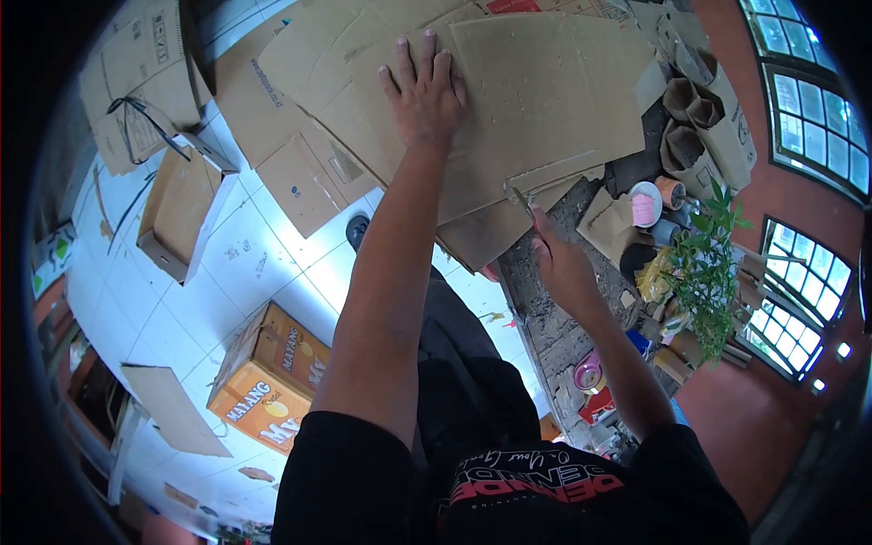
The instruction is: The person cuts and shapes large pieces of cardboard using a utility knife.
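Note:
My left hand (425, 104) lies flat, fingers spread, on a large brown cardboard sheet (554, 91). The sheet rests on more cardboard layered beneath it. At its near right edge, my right hand (565, 268) is closed around a knife (521, 202); most of the handle is hidden in the fist. The thin blade points up and left, touching or very close to the cut edge of the cardboard. Below the blade, a lower cardboard piece (486, 234) juts out toward my body.
Right of the cardboard, a worn table (554, 331) bears paper bags (695, 150), a pink-and-white item (645, 205) and a leafy plant (713, 263). On the tiled floor stand an orange printed box (272, 381) and an open shallow carton (182, 209). Flattened cardboard (309, 186) lies at left.

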Action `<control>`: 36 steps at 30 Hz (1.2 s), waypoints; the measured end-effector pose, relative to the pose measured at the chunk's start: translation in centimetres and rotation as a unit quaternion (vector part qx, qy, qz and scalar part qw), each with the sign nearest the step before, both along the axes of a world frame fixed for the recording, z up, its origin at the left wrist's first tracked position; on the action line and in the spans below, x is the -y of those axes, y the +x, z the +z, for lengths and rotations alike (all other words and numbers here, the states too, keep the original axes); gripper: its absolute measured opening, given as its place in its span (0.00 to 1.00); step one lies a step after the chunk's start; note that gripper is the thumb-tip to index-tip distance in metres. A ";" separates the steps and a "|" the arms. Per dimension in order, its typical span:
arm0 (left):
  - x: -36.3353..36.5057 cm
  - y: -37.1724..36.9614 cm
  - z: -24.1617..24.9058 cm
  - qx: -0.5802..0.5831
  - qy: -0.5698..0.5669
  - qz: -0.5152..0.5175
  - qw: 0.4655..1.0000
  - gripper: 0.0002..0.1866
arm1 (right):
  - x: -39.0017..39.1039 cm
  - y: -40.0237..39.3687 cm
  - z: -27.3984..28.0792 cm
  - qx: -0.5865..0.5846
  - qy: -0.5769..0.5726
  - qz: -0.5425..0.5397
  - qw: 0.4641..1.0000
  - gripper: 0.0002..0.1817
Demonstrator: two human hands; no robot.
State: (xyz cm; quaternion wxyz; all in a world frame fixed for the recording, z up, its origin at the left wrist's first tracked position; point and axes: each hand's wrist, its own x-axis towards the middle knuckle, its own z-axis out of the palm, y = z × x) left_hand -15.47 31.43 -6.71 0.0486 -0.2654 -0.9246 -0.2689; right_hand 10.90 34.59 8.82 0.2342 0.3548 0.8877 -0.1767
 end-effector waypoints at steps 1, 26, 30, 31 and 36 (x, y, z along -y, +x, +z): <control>0.0 -0.4 0.1 -0.008 -0.003 0.000 1.000 0.25 | -0.1 -0.2 0.2 0.005 0.011 -0.003 1.000 0.28; 4.1 -0.9 1.8 0.119 -0.055 -0.070 0.989 0.76 | -8.3 -21.9 -3.4 -0.119 0.051 0.145 0.981 0.26; 4.3 -0.8 2.4 0.133 -0.079 -0.063 0.986 0.76 | -7.9 -11.3 -1.6 -0.042 0.000 0.130 0.991 0.26; 4.0 -0.9 2.8 0.136 -0.086 -0.057 0.985 0.76 | -6.6 -7.4 0.2 0.004 -0.002 0.094 0.996 0.26; 3.8 -0.4 3.6 0.162 -0.100 -0.059 0.980 0.77 | -6.4 2.8 3.6 0.041 -0.057 0.071 0.995 0.28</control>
